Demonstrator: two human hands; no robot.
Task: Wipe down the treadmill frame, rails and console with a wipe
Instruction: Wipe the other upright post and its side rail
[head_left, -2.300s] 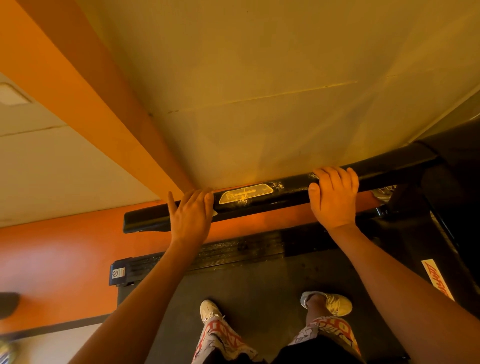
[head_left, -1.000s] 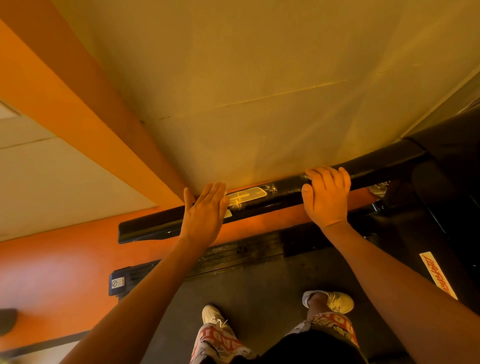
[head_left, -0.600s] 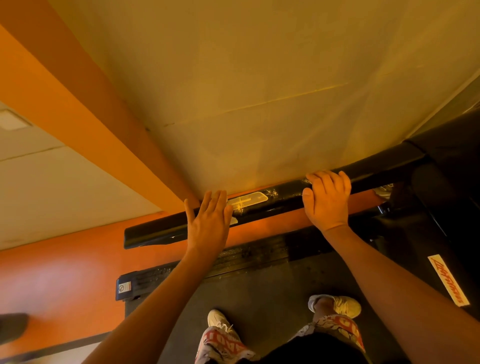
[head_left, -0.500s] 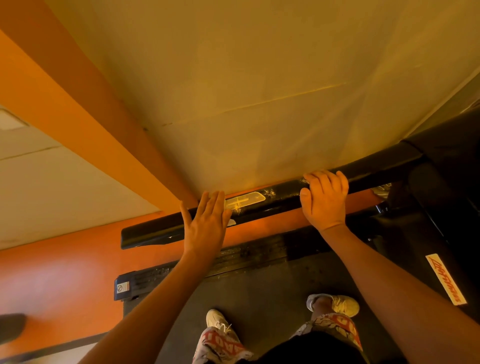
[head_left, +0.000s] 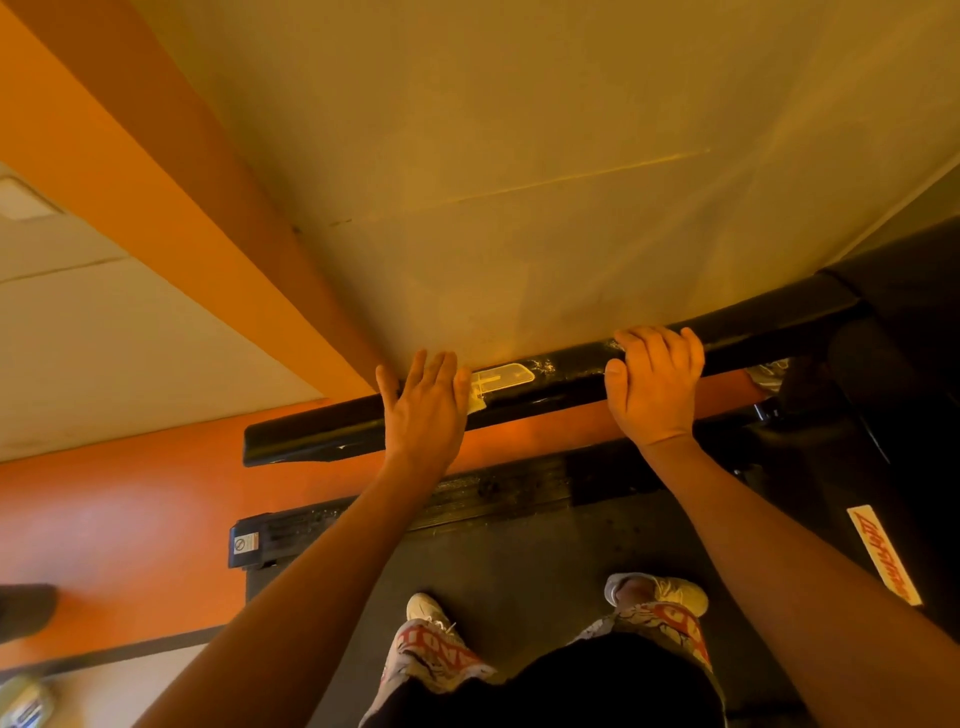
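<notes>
A black treadmill handrail runs across the middle of the view, with a pale label on its top. My left hand lies flat on the rail with straight fingers, pressing a white wipe whose corner shows at its right edge. My right hand grips the rail further right, fingers curled over it. Below, the dark treadmill belt carries my two feet in pale shoes.
The black side frame with a small warning sticker borders the belt on the left. Orange floor lies beyond it. A dark upright and console base stand at the right. A beige wall fills the top.
My left hand with the wipe has slid rightwards along the rail, from left of the label to its edge. The right hand keeps its grip on the rail.
</notes>
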